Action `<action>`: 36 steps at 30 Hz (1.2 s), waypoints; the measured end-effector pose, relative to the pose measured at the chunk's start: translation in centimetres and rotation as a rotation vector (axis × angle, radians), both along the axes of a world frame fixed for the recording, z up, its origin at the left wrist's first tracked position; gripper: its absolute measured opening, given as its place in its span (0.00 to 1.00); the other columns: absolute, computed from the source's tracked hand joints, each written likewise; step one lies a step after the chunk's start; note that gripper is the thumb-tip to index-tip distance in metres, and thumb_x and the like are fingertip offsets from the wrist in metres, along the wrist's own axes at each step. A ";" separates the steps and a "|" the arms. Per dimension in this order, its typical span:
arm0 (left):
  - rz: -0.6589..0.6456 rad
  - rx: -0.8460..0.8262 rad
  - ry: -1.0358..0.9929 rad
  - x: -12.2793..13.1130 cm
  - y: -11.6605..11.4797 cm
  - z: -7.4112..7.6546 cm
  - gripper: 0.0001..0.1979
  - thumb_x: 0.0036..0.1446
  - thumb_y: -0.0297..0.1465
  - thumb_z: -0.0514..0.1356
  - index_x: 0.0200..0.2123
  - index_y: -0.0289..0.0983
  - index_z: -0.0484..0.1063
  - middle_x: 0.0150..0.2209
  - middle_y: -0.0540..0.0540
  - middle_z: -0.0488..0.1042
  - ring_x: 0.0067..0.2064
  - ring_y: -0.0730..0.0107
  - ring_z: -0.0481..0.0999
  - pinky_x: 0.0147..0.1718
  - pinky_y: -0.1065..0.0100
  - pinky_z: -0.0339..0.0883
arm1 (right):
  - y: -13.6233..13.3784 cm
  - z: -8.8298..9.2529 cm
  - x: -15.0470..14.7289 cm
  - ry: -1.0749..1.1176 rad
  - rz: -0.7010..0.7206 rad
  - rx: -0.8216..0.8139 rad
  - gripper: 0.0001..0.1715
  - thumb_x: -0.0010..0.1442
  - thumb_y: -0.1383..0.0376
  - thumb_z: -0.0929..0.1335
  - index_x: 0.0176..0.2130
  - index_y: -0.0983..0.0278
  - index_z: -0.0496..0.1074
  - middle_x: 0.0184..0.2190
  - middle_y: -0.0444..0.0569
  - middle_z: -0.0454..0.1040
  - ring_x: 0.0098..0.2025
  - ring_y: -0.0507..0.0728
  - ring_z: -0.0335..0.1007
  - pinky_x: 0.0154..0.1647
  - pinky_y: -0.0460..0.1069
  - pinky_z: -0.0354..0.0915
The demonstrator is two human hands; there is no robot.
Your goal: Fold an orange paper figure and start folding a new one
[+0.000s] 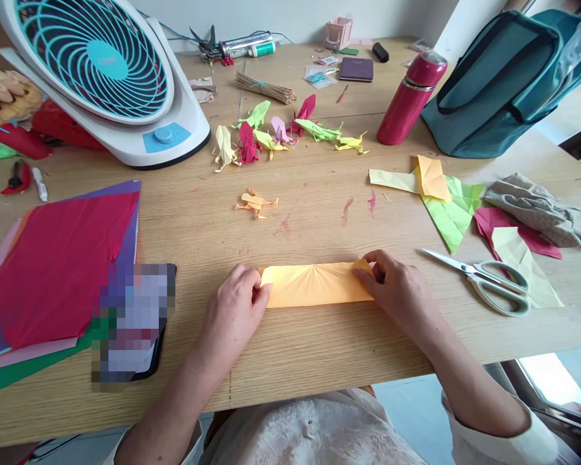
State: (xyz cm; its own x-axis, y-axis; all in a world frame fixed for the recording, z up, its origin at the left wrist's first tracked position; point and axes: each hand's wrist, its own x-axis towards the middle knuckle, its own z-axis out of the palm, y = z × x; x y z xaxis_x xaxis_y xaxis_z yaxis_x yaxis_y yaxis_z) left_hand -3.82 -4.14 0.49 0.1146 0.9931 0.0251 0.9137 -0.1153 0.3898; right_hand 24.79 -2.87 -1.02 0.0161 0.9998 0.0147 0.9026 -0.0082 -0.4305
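Observation:
A folded strip of orange paper (314,284) lies across the table in front of me, with creases fanning out from the middle of its top edge. My left hand (237,300) pinches its left end between thumb and fingers. At the right end, my right hand (397,284) grips the paper the same way. Just beyond the strip sits a small orange origami figure (255,202). To the right of my right hand lie scissors (494,281) with pale handles, blades pointing left.
A paper stack (62,265) and a phone (150,323) lie left, below a fan (111,77). Several coloured origami figures (281,132) stand farther back. A red flask (411,97), a teal bag (498,84), paper scraps (452,210) and a grey cloth (542,210) are right.

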 end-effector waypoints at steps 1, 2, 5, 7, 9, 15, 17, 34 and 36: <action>0.004 -0.001 -0.004 0.0 0.0 0.0 0.14 0.61 0.28 0.58 0.25 0.39 0.58 0.30 0.50 0.67 0.29 0.71 0.68 0.30 0.67 0.57 | 0.0 0.0 0.0 0.002 0.002 -0.001 0.12 0.63 0.54 0.65 0.39 0.60 0.70 0.21 0.43 0.71 0.23 0.55 0.66 0.25 0.48 0.53; 0.008 -0.003 -0.008 0.0 0.0 -0.1 0.14 0.61 0.28 0.58 0.24 0.39 0.58 0.30 0.50 0.66 0.29 0.71 0.68 0.30 0.67 0.57 | 0.0 0.0 0.1 0.003 0.005 -0.002 0.12 0.63 0.54 0.65 0.39 0.59 0.70 0.21 0.43 0.71 0.23 0.55 0.66 0.25 0.48 0.53; 0.022 -0.014 -0.013 0.1 0.0 -0.1 0.14 0.61 0.28 0.58 0.25 0.39 0.58 0.30 0.50 0.66 0.29 0.70 0.67 0.30 0.66 0.57 | 0.0 -0.1 0.1 0.001 0.009 -0.006 0.11 0.63 0.54 0.66 0.39 0.59 0.69 0.22 0.42 0.71 0.23 0.55 0.66 0.25 0.48 0.53; 0.030 -0.024 -0.017 0.1 0.0 -0.1 0.14 0.61 0.27 0.59 0.25 0.39 0.58 0.31 0.50 0.66 0.30 0.69 0.68 0.31 0.66 0.58 | -0.1 0.0 0.1 -0.004 0.008 -0.010 0.11 0.63 0.54 0.66 0.39 0.59 0.69 0.21 0.41 0.70 0.22 0.54 0.65 0.25 0.48 0.53; 0.037 -0.035 -0.034 0.2 0.1 -0.1 0.14 0.61 0.26 0.59 0.25 0.39 0.58 0.31 0.49 0.66 0.31 0.68 0.68 0.32 0.65 0.60 | -0.1 0.0 0.0 -0.005 0.002 -0.013 0.11 0.62 0.54 0.66 0.39 0.59 0.69 0.21 0.41 0.70 0.22 0.54 0.65 0.25 0.47 0.53; 0.026 -0.001 -0.057 0.2 0.0 -0.1 0.15 0.60 0.26 0.59 0.24 0.40 0.59 0.32 0.49 0.67 0.33 0.67 0.70 0.34 0.65 0.64 | 0.0 0.2 -0.2 -0.019 -0.015 -0.024 0.11 0.62 0.54 0.66 0.39 0.58 0.69 0.20 0.40 0.69 0.21 0.54 0.65 0.24 0.47 0.52; 0.017 0.004 -0.038 0.2 -0.1 0.0 0.15 0.61 0.26 0.58 0.24 0.40 0.58 0.32 0.49 0.66 0.33 0.67 0.70 0.33 0.65 0.64 | 0.0 0.2 -0.2 -0.025 -0.006 -0.020 0.11 0.63 0.54 0.65 0.40 0.58 0.69 0.20 0.40 0.69 0.22 0.54 0.65 0.25 0.47 0.53; -0.009 0.063 0.134 0.7 -0.1 -0.7 0.13 0.63 0.24 0.56 0.27 0.41 0.57 0.33 0.46 0.66 0.33 0.64 0.70 0.33 0.64 0.68 | -0.1 0.1 -0.1 -0.023 -0.015 -0.043 0.11 0.62 0.54 0.65 0.40 0.58 0.68 0.20 0.39 0.68 0.22 0.54 0.65 0.26 0.47 0.53; -0.018 0.078 0.140 0.7 -0.1 -0.8 0.13 0.63 0.24 0.56 0.28 0.41 0.58 0.33 0.46 0.66 0.32 0.65 0.70 0.32 0.65 0.68 | 0.0 0.1 -0.2 -0.023 -0.016 -0.040 0.11 0.63 0.54 0.65 0.40 0.58 0.68 0.20 0.39 0.69 0.22 0.54 0.65 0.26 0.47 0.53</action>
State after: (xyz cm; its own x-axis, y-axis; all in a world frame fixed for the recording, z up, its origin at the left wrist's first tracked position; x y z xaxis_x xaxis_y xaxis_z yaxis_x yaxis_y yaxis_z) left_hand -3.17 -4.22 -0.28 0.1400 0.9865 0.0847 0.9561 -0.1570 0.2476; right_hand 24.63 -2.91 -0.92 0.0319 0.9992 -0.0243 0.9117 -0.0391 -0.4090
